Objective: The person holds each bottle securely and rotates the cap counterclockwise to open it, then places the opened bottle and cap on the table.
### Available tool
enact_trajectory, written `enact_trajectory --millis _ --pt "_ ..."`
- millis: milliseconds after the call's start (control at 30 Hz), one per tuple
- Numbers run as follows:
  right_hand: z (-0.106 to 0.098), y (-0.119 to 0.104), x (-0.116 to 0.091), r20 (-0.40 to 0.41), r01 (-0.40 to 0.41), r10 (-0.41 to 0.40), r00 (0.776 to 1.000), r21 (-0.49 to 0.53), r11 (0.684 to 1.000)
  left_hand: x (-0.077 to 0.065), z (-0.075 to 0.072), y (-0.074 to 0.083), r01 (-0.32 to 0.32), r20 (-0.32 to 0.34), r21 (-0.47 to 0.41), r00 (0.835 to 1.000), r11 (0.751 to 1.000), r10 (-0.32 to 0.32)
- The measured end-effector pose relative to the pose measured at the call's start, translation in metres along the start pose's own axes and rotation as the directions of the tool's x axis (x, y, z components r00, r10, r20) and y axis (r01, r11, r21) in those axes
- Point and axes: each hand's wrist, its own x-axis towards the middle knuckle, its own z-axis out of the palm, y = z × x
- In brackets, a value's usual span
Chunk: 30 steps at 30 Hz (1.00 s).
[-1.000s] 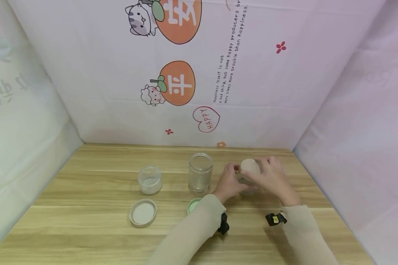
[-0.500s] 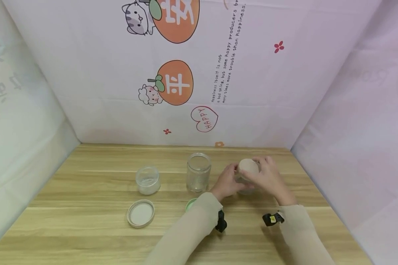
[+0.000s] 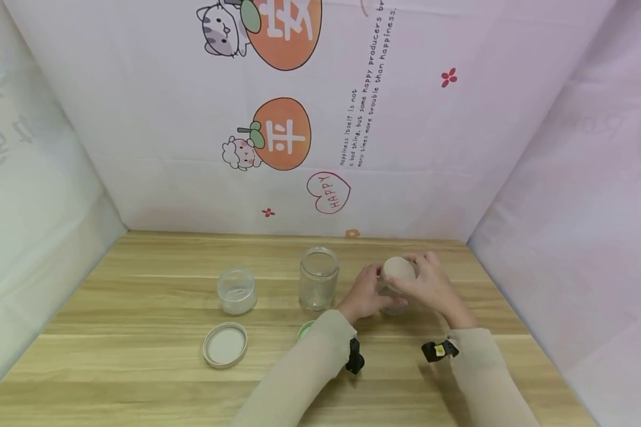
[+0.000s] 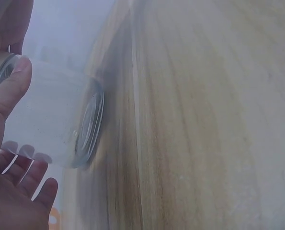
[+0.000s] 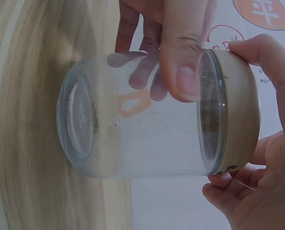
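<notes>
A clear jar (image 5: 152, 139) with a beige lid (image 5: 243, 108) on its mouth stands between the two hands at the right of the table. The left hand (image 3: 364, 295) grips the jar's body, thumb on the near side and fingers round the far side. Around the rim of the lid, the right hand (image 3: 431, 289) curls its thumb and fingers. In the left wrist view the jar's base (image 4: 90, 127) is at or close to the wood; contact is hard to tell. Through the glass, the jar shows no contents apart from small specks.
A tall clear jar (image 3: 319, 281) without a lid stands left of the hands. Farther left is a short clear jar (image 3: 237, 292), with a beige lid (image 3: 225, 345) lying in front of it. A green lid (image 3: 305, 330) is partly hidden by the left sleeve. Fabric walls edge the wooden table (image 3: 139, 332).
Both hands keep their grip on the jar and lid, with only slight finger movement of the right hand. The whole head view has shifted a little; the other things stay in place.
</notes>
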Motion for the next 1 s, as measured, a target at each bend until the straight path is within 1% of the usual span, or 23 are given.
enact_trajectory --millis 233,400,567,633,733,867,1000 --pt "0.000 -0.002 0.001 0.015 0.000 0.000 1.000 0.006 1.000 -0.002 0.000 0.000 0.023 0.007 -0.022 1.000 1.000 -0.022" --pt "0.002 -0.002 -0.002 0.033 -0.026 0.025 0.999 0.026 0.999 -0.003 0.000 -0.001 0.009 -0.004 -0.040 1.000 0.999 -0.009" --pt "0.002 0.001 -0.004 0.029 -0.024 0.023 0.999 0.032 0.999 -0.001 0.005 -0.004 0.050 -0.015 -0.027 0.999 0.998 -0.050" --pt "0.001 0.001 -0.006 0.023 -0.022 0.021 1.000 0.022 1.000 -0.002 0.007 -0.004 0.071 -0.016 -0.022 0.997 0.997 -0.071" --pt "0.000 0.000 -0.008 0.013 -0.020 0.020 1.000 -0.011 1.000 -0.003 0.010 -0.005 0.087 -0.019 -0.036 0.996 0.996 -0.088" --pt "-0.002 -0.002 -0.009 0.006 -0.023 0.023 1.000 -0.061 0.998 -0.003 0.012 -0.007 0.069 -0.053 -0.068 0.996 0.995 -0.073" --pt "-0.002 -0.003 -0.009 0.006 -0.024 0.025 1.000 -0.102 0.994 -0.002 0.015 -0.009 0.049 -0.113 -0.054 0.992 0.997 -0.055"
